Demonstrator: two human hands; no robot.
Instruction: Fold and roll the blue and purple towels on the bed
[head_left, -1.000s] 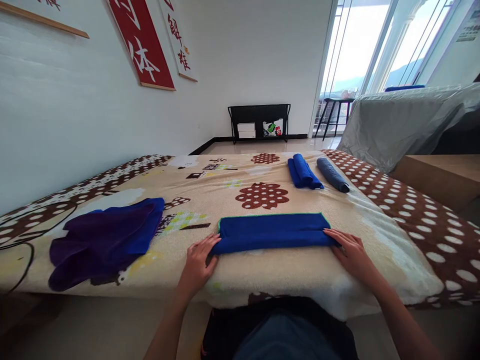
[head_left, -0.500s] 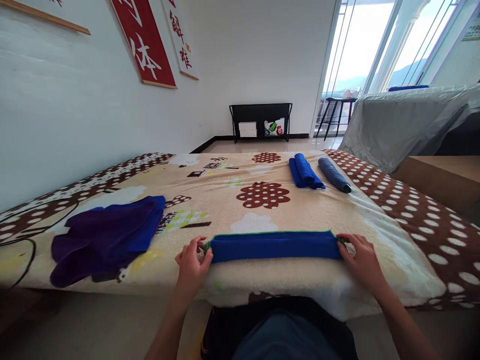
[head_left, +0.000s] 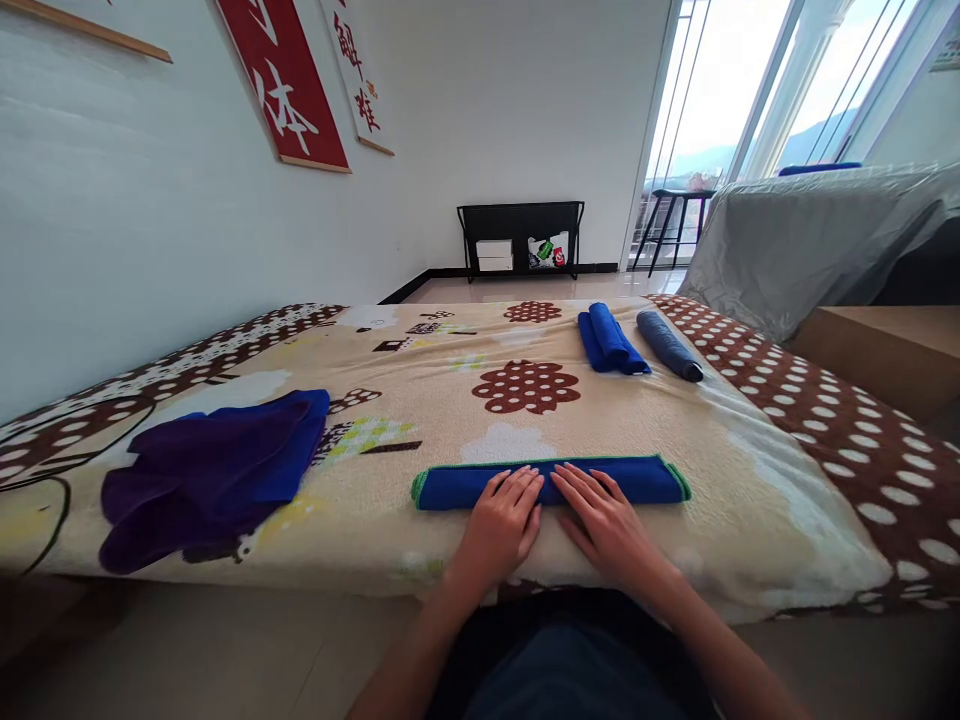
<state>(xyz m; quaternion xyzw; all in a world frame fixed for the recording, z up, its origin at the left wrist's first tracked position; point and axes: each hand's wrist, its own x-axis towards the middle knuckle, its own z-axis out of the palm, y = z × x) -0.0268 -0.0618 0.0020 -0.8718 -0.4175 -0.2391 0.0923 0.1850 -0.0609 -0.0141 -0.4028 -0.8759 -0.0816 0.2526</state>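
Note:
A blue towel [head_left: 450, 487] with green edging lies folded into a long narrow strip near the front of the bed. My left hand [head_left: 506, 515] rests flat on its middle, fingers stretched out and pointing forward. Beside it, my right hand [head_left: 600, 505] also lies palm down on the strip, fingers extended, a small gap between the two hands. Both ends of the strip show free of the hands. To the left, a purple cloth [head_left: 202, 460] lies loosely over a blue cloth [head_left: 289, 470].
A rolled blue cloth [head_left: 611, 340] and a grey-blue roll [head_left: 669, 345] lie at the back right of the patterned blanket [head_left: 420, 400]. A thin black cord [head_left: 66, 510] curves at the left. A cardboard box [head_left: 885, 350] stands off the bed's right side.
Both hands have let go of the towel's two ends and moved inward to its middle, now lying flat on it. The strip looks narrower than before.

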